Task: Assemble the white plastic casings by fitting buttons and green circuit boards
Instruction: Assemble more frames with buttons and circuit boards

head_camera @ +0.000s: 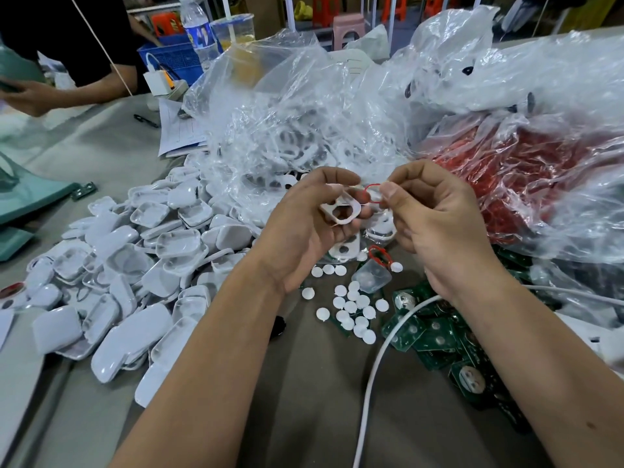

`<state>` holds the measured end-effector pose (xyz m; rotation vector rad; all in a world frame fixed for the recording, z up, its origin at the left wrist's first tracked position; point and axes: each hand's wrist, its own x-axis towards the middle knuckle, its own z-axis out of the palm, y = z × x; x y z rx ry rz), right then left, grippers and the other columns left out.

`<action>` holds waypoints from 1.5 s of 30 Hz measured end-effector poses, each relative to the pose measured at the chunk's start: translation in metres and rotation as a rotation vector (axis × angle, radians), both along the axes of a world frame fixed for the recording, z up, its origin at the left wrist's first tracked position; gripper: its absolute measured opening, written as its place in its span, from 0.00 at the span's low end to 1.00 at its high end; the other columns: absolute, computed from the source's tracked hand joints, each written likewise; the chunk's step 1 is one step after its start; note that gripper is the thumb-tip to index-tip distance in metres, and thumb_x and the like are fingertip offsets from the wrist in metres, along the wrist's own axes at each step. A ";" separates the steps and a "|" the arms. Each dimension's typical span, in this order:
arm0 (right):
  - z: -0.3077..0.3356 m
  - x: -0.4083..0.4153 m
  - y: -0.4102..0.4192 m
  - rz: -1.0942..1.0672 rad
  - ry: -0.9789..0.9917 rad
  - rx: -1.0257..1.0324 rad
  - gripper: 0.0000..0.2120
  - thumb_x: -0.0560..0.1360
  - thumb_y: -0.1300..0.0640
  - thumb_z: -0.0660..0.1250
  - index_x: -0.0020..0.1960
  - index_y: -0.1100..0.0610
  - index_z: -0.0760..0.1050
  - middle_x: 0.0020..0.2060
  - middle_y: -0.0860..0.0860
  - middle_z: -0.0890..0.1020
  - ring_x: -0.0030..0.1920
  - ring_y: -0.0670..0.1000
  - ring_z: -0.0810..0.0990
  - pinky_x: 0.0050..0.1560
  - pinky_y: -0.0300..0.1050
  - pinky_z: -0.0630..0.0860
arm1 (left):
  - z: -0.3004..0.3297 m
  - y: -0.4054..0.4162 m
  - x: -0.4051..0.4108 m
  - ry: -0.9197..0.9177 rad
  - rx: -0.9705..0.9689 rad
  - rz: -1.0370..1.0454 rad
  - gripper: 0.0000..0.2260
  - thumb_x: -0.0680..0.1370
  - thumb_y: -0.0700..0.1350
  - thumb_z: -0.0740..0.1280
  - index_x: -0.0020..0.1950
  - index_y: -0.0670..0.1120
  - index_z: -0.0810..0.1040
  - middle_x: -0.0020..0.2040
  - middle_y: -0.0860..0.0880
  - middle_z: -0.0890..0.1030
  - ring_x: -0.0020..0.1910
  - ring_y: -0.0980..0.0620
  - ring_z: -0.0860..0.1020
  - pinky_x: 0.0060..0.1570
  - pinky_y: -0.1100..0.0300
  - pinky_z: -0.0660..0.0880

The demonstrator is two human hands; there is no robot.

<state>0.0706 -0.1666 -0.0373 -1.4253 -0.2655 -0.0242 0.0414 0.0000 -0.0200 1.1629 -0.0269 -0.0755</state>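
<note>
Nearest the wearer, below the right wrist: a heap of green circuit boards (435, 336) with a white cable (374, 366) curving across it. Just under and between both hands: loose white buttons (351, 309) scattered on the grey table (304, 400), beside a small clear box (371, 276) and a spare red ring (380, 255). Out to the left of the left forearm: a big pile of white casings (135, 265).

Held above the buttons: left hand (304, 228), fingers curled round one white casing piece (341, 209) with round openings, open side turned up. Touching it from the right: right hand (435, 221), thumb and forefinger pinching a thin red ring (373, 194) at the casing's far edge.

Judged step: seating the red ring on the casing before button and board go in. Best done by steadying the casing, lining the ring with its opening, then pressing evenly round the rim, not at one point, to avoid twisting or springing out.

Beyond the fingertips: a clear plastic bag (304, 130) of white parts; farther right, a bag of red rings (523, 170). Far left: another person's arm (67, 92), a water bottle (199, 32)
</note>
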 end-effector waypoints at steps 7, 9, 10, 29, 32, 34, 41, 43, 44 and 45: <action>0.005 -0.002 -0.003 -0.058 0.053 0.111 0.03 0.79 0.65 0.71 0.47 0.61 0.79 0.24 0.42 0.78 0.21 0.38 0.74 0.25 0.27 0.68 | -0.001 0.001 0.000 0.052 -0.115 0.001 0.19 0.83 0.26 0.55 0.74 0.34 0.68 0.65 0.28 0.77 0.58 0.40 0.83 0.61 0.51 0.81; 0.006 -0.001 -0.003 -0.045 0.047 0.107 0.03 0.79 0.65 0.71 0.46 0.60 0.80 0.25 0.42 0.79 0.22 0.38 0.74 0.25 0.27 0.68 | -0.005 -0.001 0.002 0.042 -0.084 0.029 0.18 0.84 0.29 0.57 0.75 0.34 0.66 0.59 0.33 0.82 0.54 0.42 0.85 0.61 0.53 0.80; 0.006 -0.001 -0.003 -0.037 0.048 0.111 0.03 0.79 0.65 0.71 0.46 0.60 0.80 0.26 0.42 0.79 0.22 0.38 0.74 0.25 0.27 0.68 | -0.006 -0.001 0.003 0.025 -0.066 0.032 0.18 0.85 0.32 0.58 0.75 0.34 0.66 0.53 0.37 0.85 0.52 0.45 0.86 0.60 0.54 0.81; -0.006 0.003 0.000 -0.140 -0.033 0.015 0.05 0.75 0.64 0.77 0.42 0.58 0.84 0.30 0.47 0.84 0.24 0.40 0.76 0.27 0.27 0.69 | -0.014 -0.017 0.007 0.088 0.138 0.331 0.12 0.86 0.42 0.61 0.48 0.38 0.79 0.45 0.40 0.86 0.45 0.41 0.85 0.56 0.42 0.83; -0.006 0.003 0.002 -0.136 -0.101 -0.012 0.05 0.74 0.63 0.78 0.42 0.56 0.85 0.33 0.50 0.87 0.31 0.45 0.85 0.34 0.35 0.79 | -0.013 -0.024 0.004 0.089 0.130 0.337 0.09 0.85 0.40 0.63 0.49 0.38 0.79 0.44 0.38 0.85 0.43 0.43 0.84 0.51 0.46 0.84; -0.007 0.002 0.003 -0.148 -0.138 -0.036 0.04 0.73 0.61 0.79 0.41 0.54 0.86 0.36 0.51 0.88 0.36 0.51 0.88 0.40 0.41 0.83 | -0.010 -0.028 0.002 0.099 0.058 0.300 0.07 0.85 0.39 0.64 0.49 0.39 0.78 0.42 0.41 0.84 0.40 0.45 0.84 0.47 0.50 0.84; -0.010 0.006 0.001 -0.202 -0.239 -0.163 0.04 0.72 0.57 0.80 0.42 0.51 0.86 0.37 0.48 0.88 0.39 0.50 0.88 0.42 0.41 0.83 | -0.009 -0.031 0.000 0.135 -0.045 0.261 0.06 0.85 0.35 0.61 0.51 0.39 0.77 0.46 0.38 0.83 0.45 0.43 0.82 0.51 0.48 0.84; -0.010 0.005 0.001 -0.227 -0.268 -0.209 0.05 0.72 0.58 0.80 0.42 0.51 0.85 0.37 0.47 0.88 0.38 0.48 0.87 0.41 0.40 0.82 | -0.010 -0.031 0.000 0.131 -0.033 0.261 0.08 0.84 0.34 0.60 0.51 0.39 0.78 0.45 0.39 0.84 0.43 0.44 0.83 0.50 0.48 0.83; -0.010 0.005 0.001 -0.237 -0.280 -0.226 0.05 0.72 0.59 0.80 0.42 0.51 0.85 0.37 0.46 0.87 0.38 0.48 0.87 0.41 0.40 0.82 | -0.011 -0.031 0.000 0.127 -0.023 0.263 0.09 0.84 0.34 0.59 0.51 0.39 0.78 0.44 0.40 0.84 0.42 0.45 0.83 0.50 0.49 0.83; -0.010 0.004 0.001 -0.247 -0.290 -0.240 0.05 0.72 0.59 0.80 0.42 0.51 0.85 0.37 0.46 0.87 0.38 0.47 0.87 0.41 0.40 0.82 | -0.011 -0.032 0.000 0.122 -0.012 0.265 0.09 0.84 0.34 0.59 0.50 0.40 0.78 0.43 0.40 0.84 0.41 0.46 0.83 0.50 0.50 0.83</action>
